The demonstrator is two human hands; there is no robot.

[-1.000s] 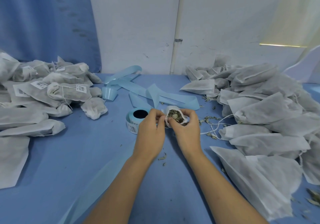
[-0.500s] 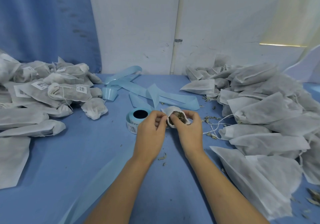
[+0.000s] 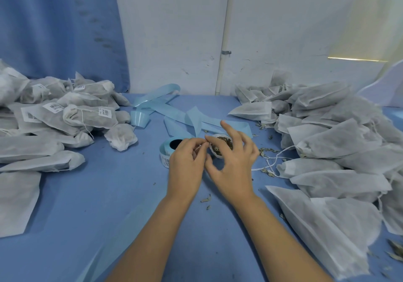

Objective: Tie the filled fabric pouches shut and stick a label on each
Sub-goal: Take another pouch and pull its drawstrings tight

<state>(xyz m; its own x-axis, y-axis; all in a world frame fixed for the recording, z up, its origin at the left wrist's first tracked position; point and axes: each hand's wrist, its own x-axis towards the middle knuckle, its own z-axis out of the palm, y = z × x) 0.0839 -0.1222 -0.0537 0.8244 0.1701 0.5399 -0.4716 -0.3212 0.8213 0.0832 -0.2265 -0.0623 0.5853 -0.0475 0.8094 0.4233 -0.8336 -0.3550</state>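
Note:
A small white fabric pouch (image 3: 214, 152) stands open between my hands, with dried leaves showing in its mouth. My left hand (image 3: 186, 164) has its fingers curled and pinches the pouch's rim on the left side. My right hand (image 3: 234, 166) hovers over the pouch's near side with fingers spread. Its index fingertip meets my left fingertips and the middle finger points up. A blue label roll (image 3: 168, 151) lies just left of my left hand, partly hidden by it.
Tied, labelled pouches are heaped at the left (image 3: 82, 116), with flat ones (image 3: 19, 196) in front. A large heap of untied pouches (image 3: 340, 142) fills the right side. Blue backing strip (image 3: 174, 110) curls behind the hands. Loose strings (image 3: 275, 158) and leaf crumbs lie on the blue table (image 3: 109, 205).
My right hand has loosened its hold on the pouch and spread its fingers. My left hand stays pinched at the rim. The pouch's mouth shows more leaves.

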